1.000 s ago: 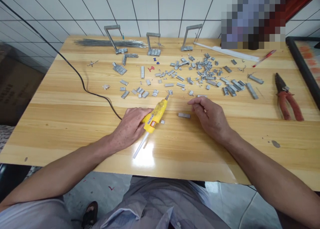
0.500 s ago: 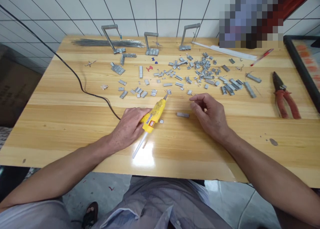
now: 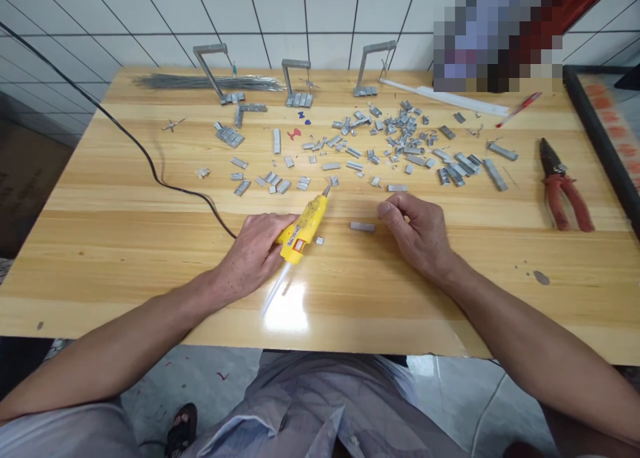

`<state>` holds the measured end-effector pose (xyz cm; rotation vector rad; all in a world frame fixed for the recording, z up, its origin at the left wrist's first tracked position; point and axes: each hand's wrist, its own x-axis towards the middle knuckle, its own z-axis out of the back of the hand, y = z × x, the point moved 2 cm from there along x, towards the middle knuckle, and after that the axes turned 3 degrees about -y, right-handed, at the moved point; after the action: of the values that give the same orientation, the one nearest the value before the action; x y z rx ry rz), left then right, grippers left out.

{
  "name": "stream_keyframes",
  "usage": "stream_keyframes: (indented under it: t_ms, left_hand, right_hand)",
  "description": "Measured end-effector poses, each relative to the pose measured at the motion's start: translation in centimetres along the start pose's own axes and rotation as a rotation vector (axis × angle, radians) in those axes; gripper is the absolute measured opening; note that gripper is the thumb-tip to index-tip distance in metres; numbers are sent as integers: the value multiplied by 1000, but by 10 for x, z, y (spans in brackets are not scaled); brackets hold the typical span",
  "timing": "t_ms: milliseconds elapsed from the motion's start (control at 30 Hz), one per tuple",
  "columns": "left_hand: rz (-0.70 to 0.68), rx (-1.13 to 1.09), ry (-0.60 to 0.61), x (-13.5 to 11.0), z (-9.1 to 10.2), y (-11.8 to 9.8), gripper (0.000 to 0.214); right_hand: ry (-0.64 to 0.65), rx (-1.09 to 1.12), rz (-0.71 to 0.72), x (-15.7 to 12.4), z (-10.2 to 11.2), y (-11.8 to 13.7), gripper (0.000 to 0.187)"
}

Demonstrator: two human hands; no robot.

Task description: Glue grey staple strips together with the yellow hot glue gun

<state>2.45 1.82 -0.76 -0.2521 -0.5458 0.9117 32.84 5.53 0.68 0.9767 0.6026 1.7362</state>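
Note:
My left hand (image 3: 253, 251) rests on the wooden table (image 3: 125, 245), closed around the handle of a yellow glue gun (image 3: 307, 223). The gun's nozzle points away from me towards a scatter of grey staple pieces (image 3: 400, 141), and a clear glue stick (image 3: 274, 290) juts from its back. My right hand (image 3: 419, 233) lies to the right of the gun with fingers curled in and thumb pressed against them; what they hold, if anything, is hidden. A short staple strip (image 3: 362, 227) lies on the table just left of that hand, between the two hands.
Red-handled pliers (image 3: 563, 185) lie at the right. Three bent metal brackets (image 3: 210, 71) and a bundle of wires (image 3: 165, 81) stand along the far edge by the tiled wall. A black cable (image 3: 150, 171) runs in from the left. A red pen (image 3: 520, 108) lies far right.
My right hand's fingers have curled in and lowered to the table, closer to the staple strip. My left hand and the glue gun have stayed put.

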Motion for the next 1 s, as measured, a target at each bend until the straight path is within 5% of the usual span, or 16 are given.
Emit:
stream_keyframes:
  t_ms: [133,500,1000]
  left_hand:
    - [3,3,5,1,0,0,35]
    - [47,-8,26,1,0,1,35]
    - [110,-19,64,1,1,1,37]
  right_hand:
    - [-42,74,-37,-1,-3,-4,14]
    - [-100,-3,49,-2,-4,-6,12]
    - [-109,74,-45,-3,-4,-13,19]
